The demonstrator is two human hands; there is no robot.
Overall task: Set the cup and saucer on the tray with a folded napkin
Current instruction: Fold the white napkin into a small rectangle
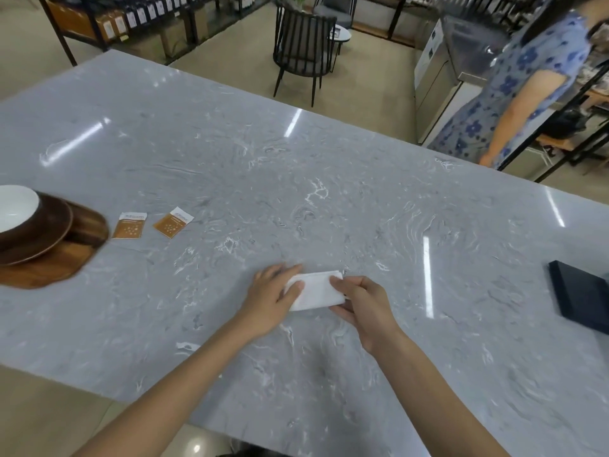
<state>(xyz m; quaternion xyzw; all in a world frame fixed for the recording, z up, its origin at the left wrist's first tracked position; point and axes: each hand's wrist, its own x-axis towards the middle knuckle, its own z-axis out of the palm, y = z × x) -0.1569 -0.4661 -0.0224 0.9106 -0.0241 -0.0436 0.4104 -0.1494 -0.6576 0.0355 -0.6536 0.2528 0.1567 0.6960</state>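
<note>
A white napkin (316, 290), folded into a small rectangle, lies on the grey marble table (296, 192) near its front middle. My left hand (272, 296) rests on the napkin's left end, thumb and fingers pinching it. At the right end my right hand (359, 301) grips the edge between thumb and fingers. Far to the left a wooden tray (62, 262) carries a dark brown saucer (43, 232) with a white cup (14, 206) on it, cut off by the frame edge.
Two orange sachets (129, 225) (173, 222) lie right of the tray. A dark flat box (583, 296) sits at the right table edge. A person in a blue floral dress (504, 90) stands beyond the far right corner, and a black chair (301, 47) stands behind the table.
</note>
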